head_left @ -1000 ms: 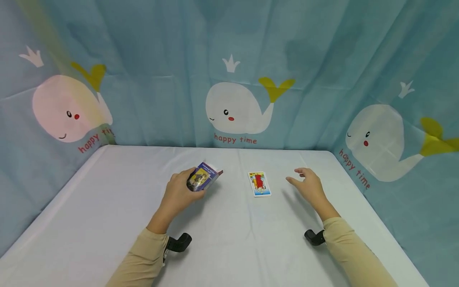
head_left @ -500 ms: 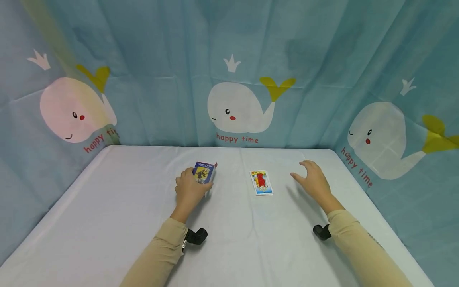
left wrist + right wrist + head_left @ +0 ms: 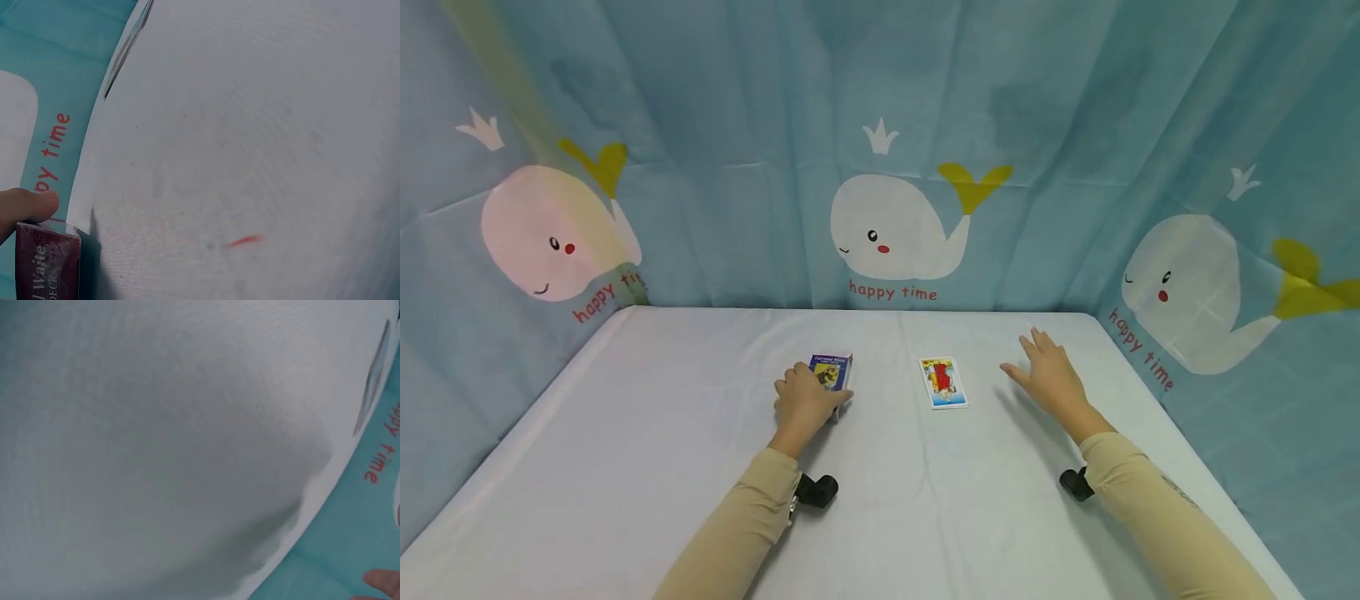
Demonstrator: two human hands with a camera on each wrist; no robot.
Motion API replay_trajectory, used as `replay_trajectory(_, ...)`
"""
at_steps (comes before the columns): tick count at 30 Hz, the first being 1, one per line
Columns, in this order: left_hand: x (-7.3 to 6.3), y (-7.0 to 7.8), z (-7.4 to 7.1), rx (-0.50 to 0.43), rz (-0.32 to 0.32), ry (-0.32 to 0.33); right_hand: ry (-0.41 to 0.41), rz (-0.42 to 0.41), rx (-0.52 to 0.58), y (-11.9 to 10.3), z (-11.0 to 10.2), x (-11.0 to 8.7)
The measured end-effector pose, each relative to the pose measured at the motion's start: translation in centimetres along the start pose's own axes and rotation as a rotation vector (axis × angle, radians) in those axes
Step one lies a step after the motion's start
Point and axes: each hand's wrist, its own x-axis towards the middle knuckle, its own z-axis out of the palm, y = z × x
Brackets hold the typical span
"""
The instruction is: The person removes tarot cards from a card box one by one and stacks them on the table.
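In the head view my left hand grips a blue card box with a yellow picture on its front, low at the tabletop left of centre. The thumb lies along its near right side. The left wrist view shows the box's dark maroon side with "Waite" and "DECK" on it, and a thumb against its end. To the right lies a neat stack of cards, a red figure on the top one. Beyond that stack my right hand hovers with fingers spread, holding nothing; its fingertips enter the right wrist view's corner.
A white cloth covers the table. Behind it and at both sides hangs a blue-green curtain printed with white whales. A black wrist camera mount sticks out from the left sleeve, another from the right.
My left hand has brought the card box rightward and down to the table, turning it from tilted to nearly straight. My right hand's fingers have spread from a loose curl. The card stack stays put.
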Motion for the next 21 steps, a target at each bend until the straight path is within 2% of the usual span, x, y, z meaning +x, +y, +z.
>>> replay_trajectory(9,0.3,0.1,0.3,0.042,-0.004,-0.020,-0.025,-0.026,-0.090,-0.1,0.4,0.2)
replay_trajectory(13,0.4,0.0,0.2,0.056,0.016,-0.031,-0.027,-0.043,-0.139,-0.3,0.6,0.4)
replay_trajectory(17,0.9,-0.4,-1.4,0.043,0.075,-0.017,-0.041,-0.055,-0.201,-0.3,0.5,0.6)
replay_trajectory(21,2.7,-1.3,-4.2,-0.028,0.183,0.115,-0.048,-0.062,-0.252,0.1,0.0,0.8)
